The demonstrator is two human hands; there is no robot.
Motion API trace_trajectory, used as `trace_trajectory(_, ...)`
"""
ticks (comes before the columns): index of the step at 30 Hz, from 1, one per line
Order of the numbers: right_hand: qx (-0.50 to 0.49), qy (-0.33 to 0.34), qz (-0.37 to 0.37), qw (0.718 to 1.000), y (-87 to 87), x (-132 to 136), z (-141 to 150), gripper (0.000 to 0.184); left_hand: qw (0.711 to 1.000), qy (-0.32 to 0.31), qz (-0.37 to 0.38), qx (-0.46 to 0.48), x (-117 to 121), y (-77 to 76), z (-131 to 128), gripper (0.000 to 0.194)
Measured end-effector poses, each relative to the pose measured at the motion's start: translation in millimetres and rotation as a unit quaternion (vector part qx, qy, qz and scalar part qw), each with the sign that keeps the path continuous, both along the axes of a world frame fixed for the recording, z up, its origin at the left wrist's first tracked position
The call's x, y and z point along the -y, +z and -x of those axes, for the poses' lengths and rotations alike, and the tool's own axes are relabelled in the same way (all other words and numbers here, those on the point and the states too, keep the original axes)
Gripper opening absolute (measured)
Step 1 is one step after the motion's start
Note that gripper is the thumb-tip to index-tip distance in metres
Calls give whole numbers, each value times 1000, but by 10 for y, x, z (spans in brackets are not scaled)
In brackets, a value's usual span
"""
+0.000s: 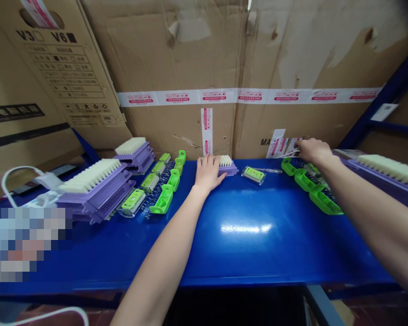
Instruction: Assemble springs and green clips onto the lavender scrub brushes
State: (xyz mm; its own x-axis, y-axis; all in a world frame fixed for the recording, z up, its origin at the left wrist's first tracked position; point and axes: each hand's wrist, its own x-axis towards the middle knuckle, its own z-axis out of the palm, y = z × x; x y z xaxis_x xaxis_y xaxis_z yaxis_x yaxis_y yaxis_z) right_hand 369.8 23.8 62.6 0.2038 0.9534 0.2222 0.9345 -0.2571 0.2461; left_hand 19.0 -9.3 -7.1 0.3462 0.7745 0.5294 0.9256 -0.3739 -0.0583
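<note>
Purple brush block: cream bristles up, purple base [228,170] on the blue bench [245,258], middle of frame, partly under the left hand [208,174].
Left fingers: slightly spread over the brush block, thumb set apart toward the right; firm grip or light rest, can't tell.
Right hand [314,150]: right of frame, above the far end of the green shells [324,202]; fingers curled, but can't tell whether they pinch anything.
Green-topped case [253,175]: just right of the brush block, untouched, screwdriver [272,170] right behind it.
Left-side parts: row of green-topped cases [132,202], coil springs [153,191], more green shells, stacked purple brushes [95,194] beside them.
Step in hand: probably left steadying the brush block while right reaches at the parts row; picking or placing, unclear.
Next move calls for: likely a light steady left hold on the glossy bench, careful right fingers around the crowded shells.
</note>
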Motion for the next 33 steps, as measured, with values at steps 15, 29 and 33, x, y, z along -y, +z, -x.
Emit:
trace_trajectory(15,10,23,-209,978,110,233,30,26,1000,-4,0,0,10,10,0,63)
trace_trajectory(29,-192,32,-380,904,229,209,315,33,1000,2,-5,-2,5,5,-4,64)
trace_trajectory(33,-218,85,-391,890,152,248,630,31,1000,8,-9,2,8,-2,-8,63)
